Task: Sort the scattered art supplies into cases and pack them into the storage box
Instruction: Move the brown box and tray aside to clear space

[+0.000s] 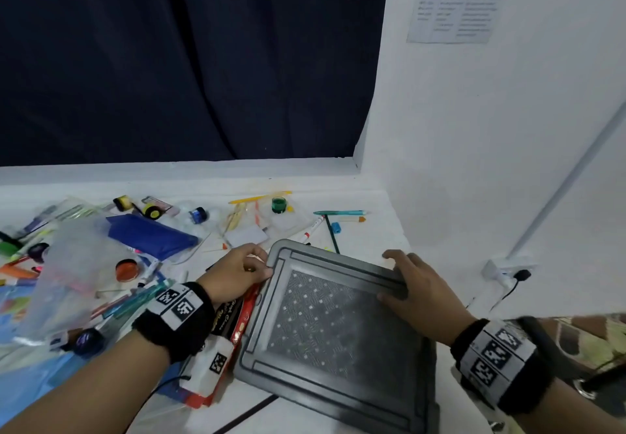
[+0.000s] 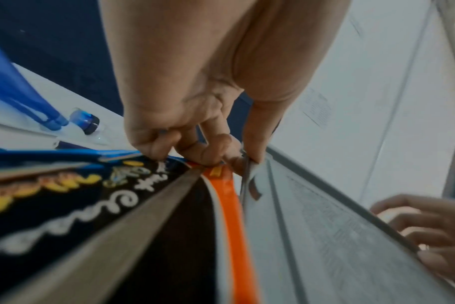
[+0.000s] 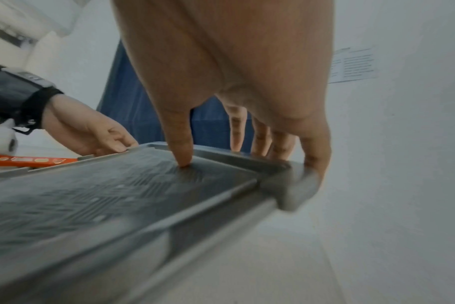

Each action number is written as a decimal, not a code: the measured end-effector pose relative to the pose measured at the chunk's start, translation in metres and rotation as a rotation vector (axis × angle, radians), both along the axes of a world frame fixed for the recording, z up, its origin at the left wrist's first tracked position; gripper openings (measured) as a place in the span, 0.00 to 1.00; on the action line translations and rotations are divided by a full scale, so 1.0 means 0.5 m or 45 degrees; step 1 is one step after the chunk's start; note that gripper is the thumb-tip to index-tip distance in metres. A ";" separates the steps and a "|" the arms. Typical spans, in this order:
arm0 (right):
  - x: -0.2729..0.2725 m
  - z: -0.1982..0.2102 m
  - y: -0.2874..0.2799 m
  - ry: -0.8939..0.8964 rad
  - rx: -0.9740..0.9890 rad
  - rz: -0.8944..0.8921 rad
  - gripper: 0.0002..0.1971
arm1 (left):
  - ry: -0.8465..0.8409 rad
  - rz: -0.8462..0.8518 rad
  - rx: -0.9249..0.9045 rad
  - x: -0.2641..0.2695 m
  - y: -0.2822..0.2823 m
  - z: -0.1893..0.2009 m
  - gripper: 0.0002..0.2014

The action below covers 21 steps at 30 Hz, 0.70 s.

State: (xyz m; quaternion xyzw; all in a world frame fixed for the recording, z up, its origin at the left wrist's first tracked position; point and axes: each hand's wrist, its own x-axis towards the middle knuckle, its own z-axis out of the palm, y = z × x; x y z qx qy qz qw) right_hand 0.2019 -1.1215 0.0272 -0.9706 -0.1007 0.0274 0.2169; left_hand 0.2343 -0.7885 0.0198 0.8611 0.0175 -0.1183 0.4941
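**Both hands on the grey lid**

Wristbands fill the bottom of the head view; beyond them the left hand (image 1: 237, 272) pinches the near-left corner of the grey lid (image 1: 338, 318), while the right hand (image 1: 418, 293) clasps its far-right edge, thumb on top. I'd judge the two-sided hold keeps the lid level for lifting off the storage box, which stays hidden beneath. Pens, paint pots and a blue pouch (image 1: 152, 232) lie scattered on the table (image 1: 355, 196), still unsorted.

Left wrist view: fingertips (image 2: 231, 162) curl tight under the lid's rim, beside an orange-and-black box (image 2: 229, 205).

Right wrist view: the thumb (image 3: 181, 152) presses the patterned top, fingers hooked over the far edge.
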 end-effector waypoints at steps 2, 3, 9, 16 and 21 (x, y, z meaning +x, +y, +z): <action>-0.006 -0.009 -0.015 0.030 0.095 -0.147 0.32 | 0.057 0.053 -0.189 -0.005 0.006 0.001 0.08; -0.009 -0.011 -0.022 0.069 0.153 -0.221 0.34 | 0.090 0.081 -0.305 -0.009 0.008 0.003 0.07; -0.022 -0.043 -0.039 0.316 0.733 -0.600 0.34 | 0.092 0.189 -0.651 -0.024 0.032 0.009 0.11; -0.019 -0.019 -0.008 0.033 0.663 -0.480 0.11 | -0.006 0.309 -0.836 -0.033 0.044 0.037 0.12; 0.009 0.060 0.016 -0.298 0.648 -0.392 0.09 | -0.216 0.354 -0.872 -0.041 0.041 0.097 0.06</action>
